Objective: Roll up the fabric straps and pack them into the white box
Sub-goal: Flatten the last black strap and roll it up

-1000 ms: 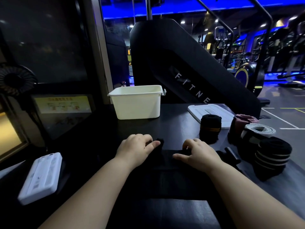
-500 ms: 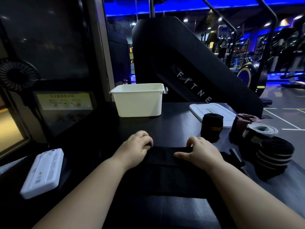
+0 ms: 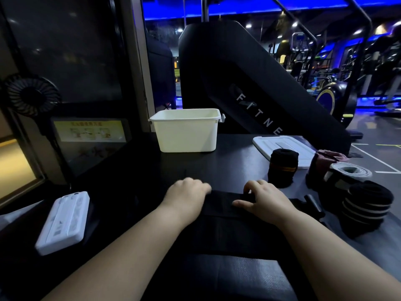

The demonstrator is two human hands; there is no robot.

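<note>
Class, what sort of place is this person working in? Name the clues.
Probably a gym: exercise machines stand behind the table, and the big black machine bears the letters FITNE.

Two bare forearms, broad and smooth, bare wrists, left hand (image 3: 184,197) with rounded knuckles and slight blur, right hand (image 3: 268,199) with short rounded fingers and thumb

You can read only the white letters "FITNE" on the slanted black machine panel (image 3: 249,88) beyond the desk's far edge; the yellow notice (image 3: 89,131) stays illegible.
</note>
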